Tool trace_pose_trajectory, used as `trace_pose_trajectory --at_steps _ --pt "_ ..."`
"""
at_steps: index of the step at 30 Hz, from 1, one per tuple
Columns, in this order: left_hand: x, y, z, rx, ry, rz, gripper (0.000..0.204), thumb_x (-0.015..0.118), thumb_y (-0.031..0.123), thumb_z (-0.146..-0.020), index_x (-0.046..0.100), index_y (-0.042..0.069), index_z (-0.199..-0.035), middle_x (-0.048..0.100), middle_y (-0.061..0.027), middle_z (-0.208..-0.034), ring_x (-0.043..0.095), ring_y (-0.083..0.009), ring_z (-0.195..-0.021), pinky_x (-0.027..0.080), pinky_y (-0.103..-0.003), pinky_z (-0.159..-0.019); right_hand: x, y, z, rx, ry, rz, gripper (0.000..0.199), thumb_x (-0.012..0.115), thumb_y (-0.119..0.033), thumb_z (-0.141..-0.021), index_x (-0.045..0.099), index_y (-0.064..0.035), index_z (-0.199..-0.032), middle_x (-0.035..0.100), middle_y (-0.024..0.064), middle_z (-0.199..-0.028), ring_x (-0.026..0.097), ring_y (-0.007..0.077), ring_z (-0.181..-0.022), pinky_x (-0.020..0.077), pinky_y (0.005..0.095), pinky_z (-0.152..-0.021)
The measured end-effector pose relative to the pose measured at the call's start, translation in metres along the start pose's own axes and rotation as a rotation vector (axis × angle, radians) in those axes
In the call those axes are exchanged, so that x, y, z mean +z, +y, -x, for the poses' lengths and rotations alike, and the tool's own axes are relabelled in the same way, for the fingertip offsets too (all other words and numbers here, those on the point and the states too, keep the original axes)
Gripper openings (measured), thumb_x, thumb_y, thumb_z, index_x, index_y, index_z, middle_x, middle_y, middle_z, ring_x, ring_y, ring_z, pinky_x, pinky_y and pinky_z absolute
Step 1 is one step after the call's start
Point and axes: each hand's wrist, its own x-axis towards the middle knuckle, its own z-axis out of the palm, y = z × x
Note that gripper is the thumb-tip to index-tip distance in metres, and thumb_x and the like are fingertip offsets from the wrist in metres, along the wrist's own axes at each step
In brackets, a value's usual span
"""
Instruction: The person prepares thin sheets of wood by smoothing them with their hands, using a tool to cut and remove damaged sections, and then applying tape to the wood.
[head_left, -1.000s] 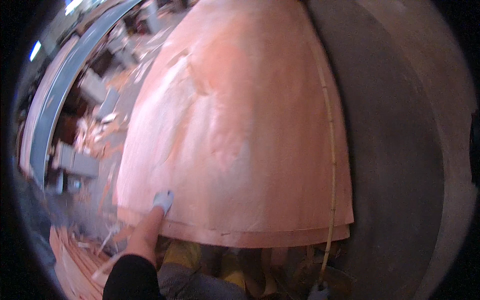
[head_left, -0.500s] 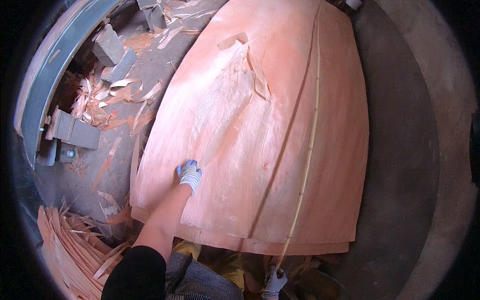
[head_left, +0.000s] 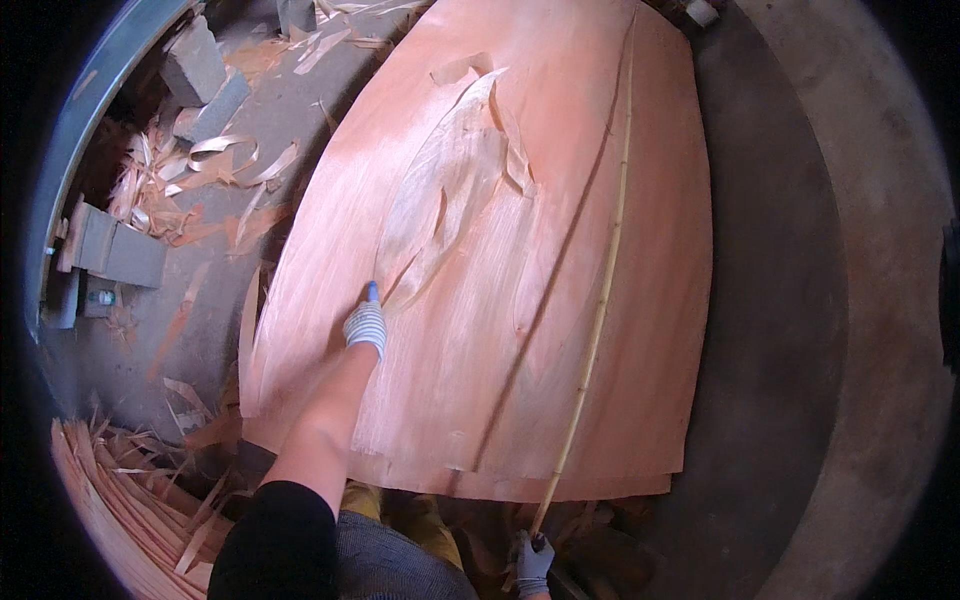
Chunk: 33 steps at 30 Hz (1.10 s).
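Note:
A large stack of pinkish wood veneer sheets [head_left: 460, 400] spreads out in front of me. On its upper part lies a torn, lifted strip of thin veneer [head_left: 448, 232], with curled flaps around it. My left hand [head_left: 366, 322], in a blue-and-white striped glove, rests on the sheet just left of the strip's lower end. Its index finger is stretched forward; the other fingers show poorly, and nothing is seen in them. Down at the lower edge my right hand [head_left: 535, 562], in a grey glove, grips the near end of a long thin bamboo pole [head_left: 605, 290], which slants over the stack.
Veneer scraps [head_left: 150, 190] litter the floor at left, beside grey concrete blocks [head_left: 118, 250]. A pile of veneer strips [head_left: 120, 510] lies at the lower left. Dark floor [head_left: 775, 300] runs along the stack's right side.
My left hand has moved slightly up and left, its index finger now stretched out. The torn veneer has lifted and parted further near it. The right hand still holds the pole.

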Motion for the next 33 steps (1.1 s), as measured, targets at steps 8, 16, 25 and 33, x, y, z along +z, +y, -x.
trace_pose_trajectory --at_steps 8,16,25,33 --pt "-0.146 -0.08 0.062 0.516 0.597 0.102 0.019 0.051 0.013 -0.078 0.062 0.001 -0.088 0.059 -0.0207 -0.085 0.058 -0.0355 -0.08 0.045 -0.045 -0.07 -0.015 -0.008 0.01 0.232 -0.053 -0.209 0.015 0.062 -0.008 -0.084 0.052 -0.0052 -0.074 0.048 0.002 -0.052 0.045 0.0112 -0.04 0.0366 0.0261 -0.039" --pt "-0.222 -0.555 0.265 -0.897 0.126 -0.46 0.034 0.046 0.028 -0.088 0.061 -0.003 -0.093 0.062 -0.0176 -0.092 0.058 -0.0344 -0.083 0.045 -0.044 -0.072 -0.035 0.012 0.041 0.185 -0.024 -0.168 0.021 0.066 -0.018 -0.083 0.056 -0.006 -0.098 0.057 0.0051 -0.067 0.051 0.0147 -0.056 0.0447 0.0298 -0.056" --pt "-0.129 -0.402 0.411 -0.742 -0.412 -0.203 0.035 0.05 0.029 -0.086 0.06 0.002 -0.107 0.06 -0.0201 -0.107 0.057 -0.0365 -0.098 0.044 -0.044 -0.084 -0.029 -0.007 0.039 0.004 0.099 -0.201 0.017 0.067 -0.012 -0.079 0.058 0.0 -0.072 0.048 -0.0025 -0.056 0.041 0.0062 -0.051 0.0339 0.0252 -0.046" --pt "-0.12 -0.168 0.249 0.627 0.203 -0.146 0.032 0.055 0.018 -0.076 0.061 0.005 -0.104 0.06 -0.0163 -0.106 0.056 -0.033 -0.098 0.043 -0.042 -0.088 -0.021 0.031 -0.014 -0.202 -0.054 0.33 0.036 0.063 -0.024 -0.082 0.058 0.0031 -0.105 0.064 0.0189 -0.093 0.061 0.0303 -0.085 0.0472 0.0362 -0.074"
